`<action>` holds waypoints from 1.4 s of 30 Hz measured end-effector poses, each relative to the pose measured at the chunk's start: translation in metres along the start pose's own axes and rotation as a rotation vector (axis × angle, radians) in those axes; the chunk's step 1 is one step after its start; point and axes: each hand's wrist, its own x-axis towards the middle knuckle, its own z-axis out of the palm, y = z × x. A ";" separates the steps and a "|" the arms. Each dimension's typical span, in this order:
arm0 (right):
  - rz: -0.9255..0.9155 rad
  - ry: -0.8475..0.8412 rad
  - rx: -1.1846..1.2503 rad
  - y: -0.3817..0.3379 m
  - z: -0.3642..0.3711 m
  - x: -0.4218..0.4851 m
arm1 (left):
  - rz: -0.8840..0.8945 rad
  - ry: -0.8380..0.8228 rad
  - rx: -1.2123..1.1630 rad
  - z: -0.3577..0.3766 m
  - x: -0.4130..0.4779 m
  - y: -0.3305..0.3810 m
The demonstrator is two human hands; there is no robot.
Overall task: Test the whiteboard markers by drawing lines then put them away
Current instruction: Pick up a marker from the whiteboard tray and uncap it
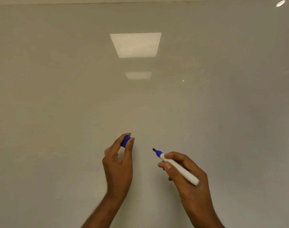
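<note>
A glossy whiteboard point(74, 96) fills the head view, and I see no lines on it. My right hand point(188, 175) grips a white marker point(178, 167) with a blue collar; its uncapped dark tip points up and left, a little off the board. My left hand point(119, 163) pinches the marker's blue cap point(125, 141) between thumb and fingertips. A gap separates the cap from the marker tip.
Ceiling lights reflect in the board as bright patches point(135, 45) above the hands. The board's top edge point(91, 3) runs along the top of the view. No tray or other markers are in sight.
</note>
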 end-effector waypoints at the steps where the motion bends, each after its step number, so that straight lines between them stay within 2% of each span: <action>1: 0.010 -0.035 0.025 0.000 0.006 -0.005 | -0.126 -0.038 -0.093 -0.005 -0.007 0.007; 4: 0.051 -0.113 0.058 0.004 0.024 -0.020 | -0.380 -0.113 -0.323 -0.024 -0.019 0.014; 7: 0.093 -0.190 0.048 0.010 0.041 -0.034 | -0.601 -0.116 -0.570 -0.040 -0.028 0.016; 9: 0.104 -0.206 0.060 0.012 0.047 -0.039 | -0.691 -0.108 -0.703 -0.047 -0.030 0.020; 11: 0.105 -0.215 0.065 0.013 0.053 -0.042 | -0.729 -0.118 -0.732 -0.051 -0.033 0.021; 18: 0.124 -0.171 0.130 0.022 0.074 -0.057 | -0.787 -0.133 -0.701 -0.068 -0.051 0.019; 26: 0.163 -0.113 0.134 0.035 0.091 -0.067 | -0.801 -0.054 -0.737 -0.075 -0.066 0.006; 31: 0.197 -0.149 0.150 0.039 0.102 -0.069 | -0.839 -0.046 -0.734 -0.089 -0.065 -0.007; 36: 0.273 -0.178 0.118 0.047 0.106 -0.082 | -0.768 -0.118 -0.505 -0.116 -0.072 -0.021; 42: 0.342 -0.345 -0.166 0.074 0.113 -0.115 | -0.650 -0.153 -0.156 -0.159 -0.103 -0.041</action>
